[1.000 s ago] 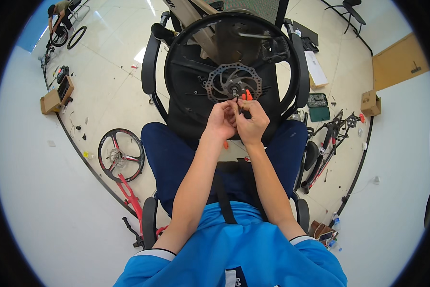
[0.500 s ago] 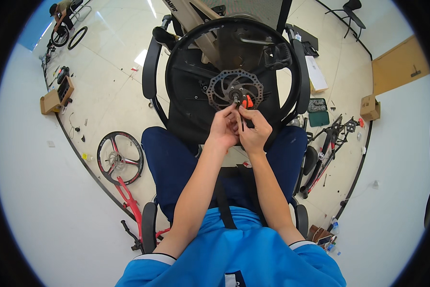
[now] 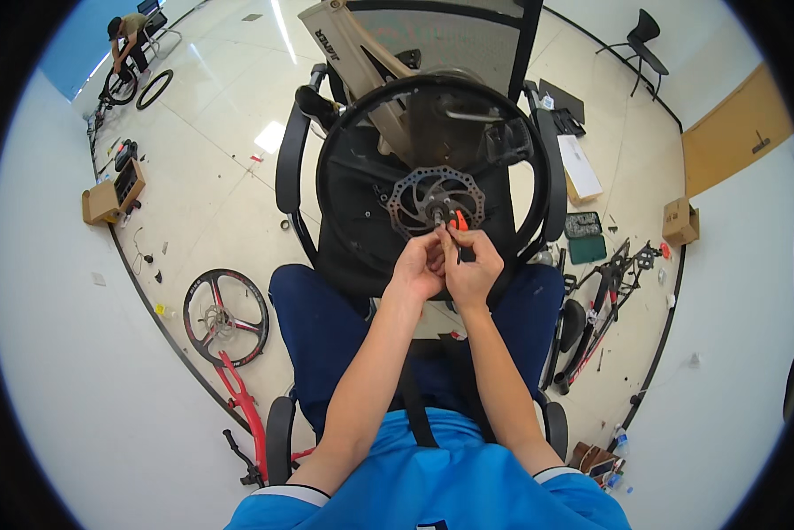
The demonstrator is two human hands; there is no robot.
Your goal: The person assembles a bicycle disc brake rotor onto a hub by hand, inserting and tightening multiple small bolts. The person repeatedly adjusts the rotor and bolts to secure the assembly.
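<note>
A black wheel [image 3: 328, 168] lies on the seat of an office chair in front of me. At its hub is a silver brake disc [image 3: 399, 196] with a threaded axle [image 3: 438, 215] sticking up from the centre. My left hand [image 3: 421, 267] is closed at the axle end, thumb and fingers pinched together. What it pinches is too small to make out. Against it, my right hand [image 3: 474, 268] is closed on a slim black-and-orange tool [image 3: 459, 221] beside the axle. The curled fingers hide most of the tool.
A beige bike frame [image 3: 361, 66] leans over the wheel. On the floor at left are a three-spoked wheel [image 3: 260, 309] and a red frame [image 3: 248, 411]. A dark bike frame [image 3: 591, 327] and a green tool case [image 3: 587, 250] lie at right. Another person [image 3: 130, 44] works far left.
The view has tilted, so the wheel, chair and both hands appear lower in the picture. My hands stay together at the axle, with only a slight shift of the fingers.
</note>
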